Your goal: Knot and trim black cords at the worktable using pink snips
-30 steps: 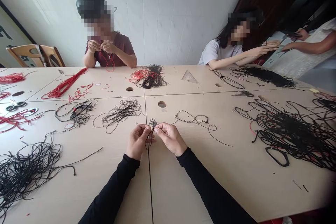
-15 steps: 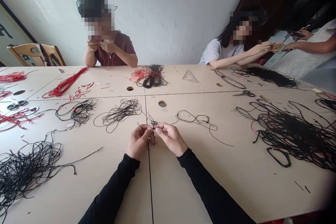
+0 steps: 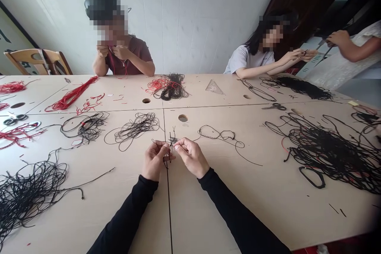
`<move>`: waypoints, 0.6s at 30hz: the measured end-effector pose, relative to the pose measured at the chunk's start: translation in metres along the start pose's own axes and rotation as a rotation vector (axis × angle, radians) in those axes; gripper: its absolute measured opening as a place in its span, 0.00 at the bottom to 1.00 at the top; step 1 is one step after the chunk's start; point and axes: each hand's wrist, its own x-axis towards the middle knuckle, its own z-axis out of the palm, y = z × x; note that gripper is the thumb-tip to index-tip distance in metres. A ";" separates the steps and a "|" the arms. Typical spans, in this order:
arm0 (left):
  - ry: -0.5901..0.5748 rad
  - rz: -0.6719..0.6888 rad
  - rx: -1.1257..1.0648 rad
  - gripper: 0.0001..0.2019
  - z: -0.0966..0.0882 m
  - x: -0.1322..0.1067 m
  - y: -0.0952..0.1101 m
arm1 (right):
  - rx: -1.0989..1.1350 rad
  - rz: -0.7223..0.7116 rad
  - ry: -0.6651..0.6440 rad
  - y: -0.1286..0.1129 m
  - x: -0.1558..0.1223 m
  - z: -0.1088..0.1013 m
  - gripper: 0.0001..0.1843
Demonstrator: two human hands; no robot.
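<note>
Over the table's middle seam, my left hand (image 3: 154, 160) pinches a thin black cord (image 3: 171, 149) between thumb and fingers. Loose ends of the cord stick up above the hands and hang below the left one. From the other side my right hand (image 3: 193, 156) closes thumb and forefinger at the same cord. A small dark metal piece (image 3: 173, 139) shows just behind my fingertips; what it belongs to is hidden. Beyond my right hand lies a loose loop of black cord (image 3: 222, 135). A tangled black hank (image 3: 138, 129) rests past my left hand.
Large heaps of black cord lie left (image 3: 28, 194) and right (image 3: 330, 152) on the table (image 3: 226, 206). Scissors (image 3: 274, 106), a clear set square (image 3: 214, 87) and red cord bundles (image 3: 73, 95) are farther off. Two people sit opposite; another person stands at far right.
The cord ends between my hands have shifted and stand more upright; both hands stay close together. At far right, the standing person's hand has moved away from the seated person's hands.
</note>
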 end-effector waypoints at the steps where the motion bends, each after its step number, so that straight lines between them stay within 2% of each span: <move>1: 0.008 0.003 -0.004 0.17 0.000 0.000 0.000 | 0.000 0.002 -0.002 0.000 0.000 0.000 0.11; 9: -0.132 -0.174 0.001 0.19 0.003 -0.003 0.006 | 0.100 0.033 -0.030 0.000 -0.003 0.000 0.09; 13: -0.123 -0.143 -0.007 0.18 0.005 -0.002 0.005 | 0.071 0.067 -0.054 0.001 0.001 0.000 0.11; 16: -0.121 -0.120 -0.033 0.18 0.005 -0.002 0.003 | -0.134 -0.050 0.042 -0.013 -0.008 -0.011 0.11; 18: -0.123 -0.119 -0.044 0.18 0.006 -0.003 0.001 | -0.217 -0.186 0.124 -0.031 -0.031 -0.023 0.10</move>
